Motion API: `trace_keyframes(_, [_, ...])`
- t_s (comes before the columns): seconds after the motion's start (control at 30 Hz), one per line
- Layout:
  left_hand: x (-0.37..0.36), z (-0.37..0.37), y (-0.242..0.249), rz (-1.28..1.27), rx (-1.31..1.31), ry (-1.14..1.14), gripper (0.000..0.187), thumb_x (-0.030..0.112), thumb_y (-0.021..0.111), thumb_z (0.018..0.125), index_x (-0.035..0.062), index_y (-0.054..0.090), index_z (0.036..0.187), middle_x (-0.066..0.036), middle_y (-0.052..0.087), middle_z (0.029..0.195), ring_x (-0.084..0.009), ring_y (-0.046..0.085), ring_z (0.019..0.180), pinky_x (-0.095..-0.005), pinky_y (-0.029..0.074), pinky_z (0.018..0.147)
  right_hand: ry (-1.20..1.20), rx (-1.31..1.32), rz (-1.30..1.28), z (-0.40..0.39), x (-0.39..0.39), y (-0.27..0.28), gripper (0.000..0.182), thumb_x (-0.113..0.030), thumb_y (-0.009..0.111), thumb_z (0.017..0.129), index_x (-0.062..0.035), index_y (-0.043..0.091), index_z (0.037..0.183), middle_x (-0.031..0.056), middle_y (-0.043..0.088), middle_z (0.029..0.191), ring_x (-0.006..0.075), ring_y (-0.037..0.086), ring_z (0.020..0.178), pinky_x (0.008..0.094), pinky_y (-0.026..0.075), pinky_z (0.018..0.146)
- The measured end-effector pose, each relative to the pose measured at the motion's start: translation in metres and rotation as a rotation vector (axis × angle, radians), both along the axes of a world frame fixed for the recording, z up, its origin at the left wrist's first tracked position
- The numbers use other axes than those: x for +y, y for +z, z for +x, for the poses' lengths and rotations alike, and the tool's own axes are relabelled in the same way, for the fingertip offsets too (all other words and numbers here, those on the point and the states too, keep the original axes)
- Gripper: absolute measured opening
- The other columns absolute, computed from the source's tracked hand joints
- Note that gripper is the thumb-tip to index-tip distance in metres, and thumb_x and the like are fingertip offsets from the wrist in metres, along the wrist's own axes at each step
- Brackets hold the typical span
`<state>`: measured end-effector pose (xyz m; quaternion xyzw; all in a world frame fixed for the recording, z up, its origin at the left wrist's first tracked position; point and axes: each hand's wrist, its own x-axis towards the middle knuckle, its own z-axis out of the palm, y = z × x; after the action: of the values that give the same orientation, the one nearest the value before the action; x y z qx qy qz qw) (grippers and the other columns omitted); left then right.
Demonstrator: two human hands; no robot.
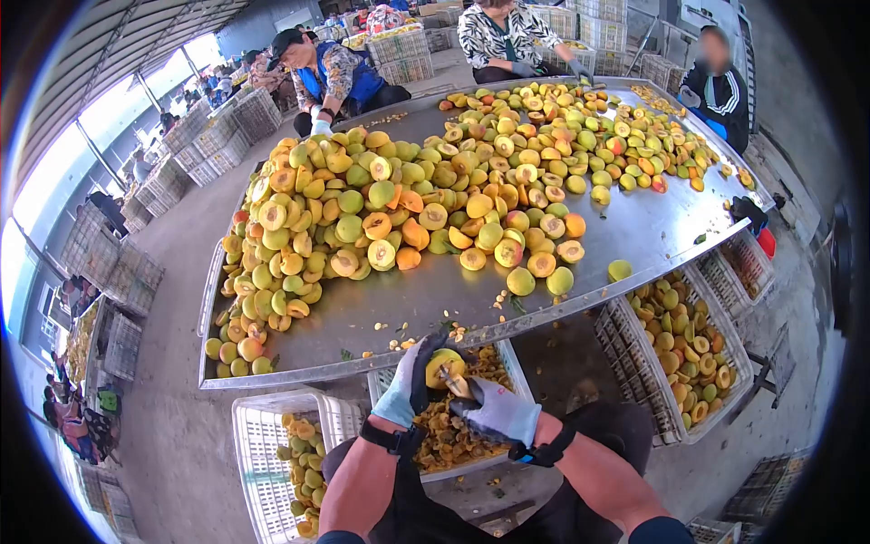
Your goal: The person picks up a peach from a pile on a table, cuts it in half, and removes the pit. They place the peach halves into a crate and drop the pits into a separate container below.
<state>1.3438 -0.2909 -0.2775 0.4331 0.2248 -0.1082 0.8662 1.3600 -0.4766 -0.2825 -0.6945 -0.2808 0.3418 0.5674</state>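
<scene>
My left hand [410, 381], in a pale glove, is closed around a yellow peach half [444, 364] held over a white crate of pits and scraps [517, 367] at the table's near edge. My right hand [498, 410], also gloved, grips a small pitting tool [458, 387] whose tip touches the fruit. Both forearms are bare with black wrist straps.
A steel table [652, 227] carries a big heap of green and yellow peaches [381, 208], many halved. White crates of fruit stand below: one at left [263, 453], one at right [634, 354]. Three people work at the far side. Stacked crates line the left wall.
</scene>
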Motion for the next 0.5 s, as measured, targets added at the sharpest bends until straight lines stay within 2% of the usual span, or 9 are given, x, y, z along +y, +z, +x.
trace_keyframes(0.03, [-0.003, -0.003, 0.010, 0.000, 0.000, 0.000, 0.040, 0.036, 0.052, 0.098, -0.0012, 0.060, 0.111, -0.010, 0.068, 0.097, -0.0182, 0.067, 0.085, -0.0305, 0.055, 0.076, 0.000, 0.000, 0.000, 0.004, -0.001, 0.011, 0.029, -0.027, 0.062, 0.093, -0.0022, 0.056, 0.108, 0.0073, 0.061, 0.079, 0.0218, 0.059, 0.062, 0.0383, 0.047, 0.057])
trace_keyframes(0.1, [-0.012, -0.009, 0.030, 0.079, -0.283, -0.005, 0.047, 0.037, 0.050, 0.096, -0.0058, 0.059, 0.114, -0.014, 0.067, 0.091, -0.0237, 0.067, 0.083, -0.0356, 0.056, 0.078, 0.051, 0.501, 0.007, 0.013, -0.005, 0.042, 0.026, -0.025, 0.061, 0.095, -0.0065, 0.056, 0.113, -0.0006, 0.057, 0.077, 0.0087, 0.051, 0.058, 0.0291, 0.043, 0.051])
trace_keyframes(0.13, [-0.013, -0.008, 0.024, 0.146, -0.310, 0.052, 0.047, 0.036, 0.050, 0.095, -0.0060, 0.060, 0.114, -0.014, 0.067, 0.092, -0.0228, 0.067, 0.081, -0.0353, 0.055, 0.079, 0.030, 0.540, 0.011, 0.010, -0.001, 0.048, 0.022, -0.023, 0.062, 0.094, -0.0093, 0.056, 0.110, -0.0022, 0.053, 0.066, 0.0080, 0.049, 0.051, 0.0257, 0.039, 0.045])
trace_keyframes(0.23, [-0.009, -0.008, -0.004, 0.318, -0.426, 0.155, 0.042, 0.030, 0.051, 0.094, -0.0062, 0.061, 0.112, -0.013, 0.067, 0.093, -0.0205, 0.066, 0.082, -0.0336, 0.055, 0.078, 0.005, 0.485, 0.131, -0.005, 0.011, 0.037, 0.023, -0.023, 0.063, 0.094, -0.0092, 0.056, 0.110, -0.0027, 0.054, 0.069, 0.0061, 0.048, 0.052, 0.0246, 0.039, 0.046])
trace_keyframes(0.27, [-0.010, -0.009, -0.006, 0.432, -0.445, 0.134, 0.035, 0.024, 0.053, 0.093, -0.0064, 0.062, 0.108, -0.012, 0.067, 0.093, -0.0184, 0.065, 0.083, -0.0318, 0.055, 0.076, -0.005, 0.196, 0.137, -0.005, 0.017, 0.008, 0.025, -0.021, 0.063, 0.091, -0.0066, 0.056, 0.111, 0.0058, 0.061, 0.078, 0.0181, 0.059, 0.060, 0.0322, 0.047, 0.055])
trace_keyframes(0.3, [-0.011, -0.011, -0.009, 0.430, -0.442, 0.141, 0.035, 0.024, 0.053, 0.093, -0.0064, 0.062, 0.108, -0.012, 0.067, 0.093, -0.0184, 0.065, 0.083, -0.0318, 0.055, 0.076, 0.001, 0.198, 0.133, -0.007, 0.020, 0.000, 0.025, -0.021, 0.063, 0.091, -0.0066, 0.056, 0.111, 0.0058, 0.061, 0.078, 0.0181, 0.059, 0.060, 0.0322, 0.047, 0.055])
trace_keyframes(0.37, [-0.014, -0.010, -0.012, 0.449, -0.398, 0.206, 0.032, 0.022, 0.053, 0.092, -0.0064, 0.064, 0.103, -0.011, 0.067, 0.089, -0.0160, 0.064, 0.082, -0.0303, 0.054, 0.074, -0.072, -0.386, -0.026, -0.007, 0.023, -0.011, 0.035, -0.018, 0.065, 0.087, -0.0042, 0.055, 0.118, 0.0149, 0.065, 0.098, 0.0333, 0.064, 0.089, 0.0395, 0.050, 0.076])
trace_keyframes(0.43, [-0.013, -0.008, -0.004, 0.311, -0.292, 0.220, 0.024, 0.018, 0.057, 0.090, -0.0038, 0.065, 0.096, -0.011, 0.067, 0.086, -0.0176, 0.065, 0.079, -0.0297, 0.054, 0.073, -0.065, -0.404, -0.069, -0.009, 0.024, -0.018, 0.036, -0.018, 0.065, 0.086, -0.0038, 0.055, 0.117, 0.0168, 0.064, 0.101, 0.0358, 0.063, 0.092, 0.0408, 0.050, 0.078])
trace_keyframes(0.5, [-0.010, -0.002, -0.008, 0.167, -0.072, 0.143, 0.023, 0.020, 0.055, 0.091, 0.0018, 0.067, 0.085, -0.003, 0.064, 0.080, -0.0127, 0.061, 0.071, -0.0270, 0.050, 0.066, -0.056, -0.444, -0.150, -0.009, 0.023, -0.022, 0.036, -0.016, 0.064, 0.084, -0.0030, 0.055, 0.117, 0.0206, 0.063, 0.106, 0.0406, 0.061, 0.099, 0.0433, 0.049, 0.082])
